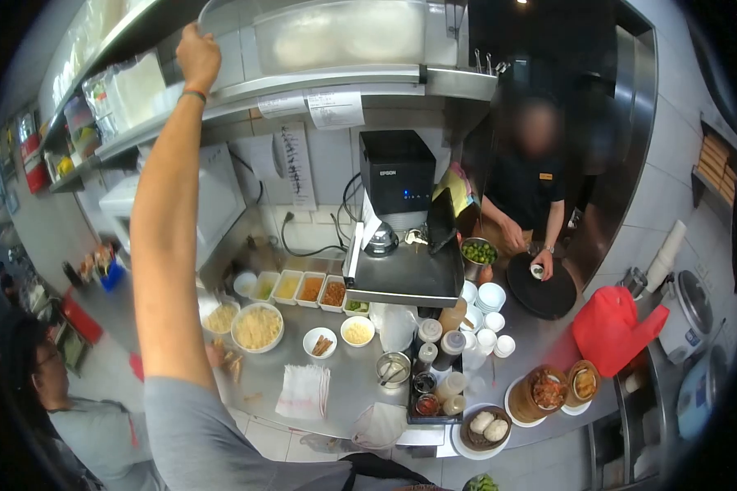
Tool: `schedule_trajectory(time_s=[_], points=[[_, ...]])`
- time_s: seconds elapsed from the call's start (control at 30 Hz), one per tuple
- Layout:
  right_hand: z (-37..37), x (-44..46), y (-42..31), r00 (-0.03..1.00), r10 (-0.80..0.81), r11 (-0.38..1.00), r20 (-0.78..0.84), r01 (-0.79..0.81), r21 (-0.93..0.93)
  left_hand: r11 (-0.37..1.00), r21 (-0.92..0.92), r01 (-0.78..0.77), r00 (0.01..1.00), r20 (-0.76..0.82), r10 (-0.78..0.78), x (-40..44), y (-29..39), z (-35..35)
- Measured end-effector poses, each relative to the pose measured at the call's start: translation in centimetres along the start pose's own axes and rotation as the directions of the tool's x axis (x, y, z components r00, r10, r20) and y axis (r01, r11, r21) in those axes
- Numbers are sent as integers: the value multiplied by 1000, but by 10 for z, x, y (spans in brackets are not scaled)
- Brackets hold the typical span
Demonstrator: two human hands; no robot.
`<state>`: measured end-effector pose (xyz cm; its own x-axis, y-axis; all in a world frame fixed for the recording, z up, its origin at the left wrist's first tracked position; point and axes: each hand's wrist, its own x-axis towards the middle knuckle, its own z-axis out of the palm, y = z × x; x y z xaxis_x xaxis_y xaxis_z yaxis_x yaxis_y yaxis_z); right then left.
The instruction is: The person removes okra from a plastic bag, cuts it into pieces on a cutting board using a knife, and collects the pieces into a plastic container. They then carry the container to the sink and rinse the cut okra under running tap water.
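Note:
My left hand [198, 59] is raised high at the upper left, in front of the shelf [327, 80]. Its fingers are curled closed at the lower end of a pale curved edge [210, 11], which runs out of the top of the view. What that edge belongs to cannot be made out. To the right of the hand, a clear plastic container [340, 37] with whitish contents stands on the shelf. Plastic-wrapped white packages [131, 88] lie on the shelf to the left. My right hand is out of view.
Below, the steel counter [258, 393] carries a noodle bowl [257, 327], topping tubs [310, 289], sauce bottles [451, 344] and a bun steamer [485, 429]. A printer [397, 172] stands mid-counter. One co-worker [524, 188] works behind it; another person [90, 425] is at lower left.

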<state>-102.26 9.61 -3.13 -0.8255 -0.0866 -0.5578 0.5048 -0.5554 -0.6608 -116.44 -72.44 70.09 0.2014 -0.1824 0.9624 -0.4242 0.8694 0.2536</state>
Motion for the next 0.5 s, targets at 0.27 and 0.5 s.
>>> schedule_trajectory(time_s=[0.27, 0.5], points=[[-21, 0, -39, 952, -112, 994, 285, 109, 23, 985, -171, 27, 931, -355, -87, 29, -30, -52], [-94, 33, -66, 979, 186, 973, 79, -172, -157, 991, -82, -102, 990, -110, 92, -46, 72, -259]])
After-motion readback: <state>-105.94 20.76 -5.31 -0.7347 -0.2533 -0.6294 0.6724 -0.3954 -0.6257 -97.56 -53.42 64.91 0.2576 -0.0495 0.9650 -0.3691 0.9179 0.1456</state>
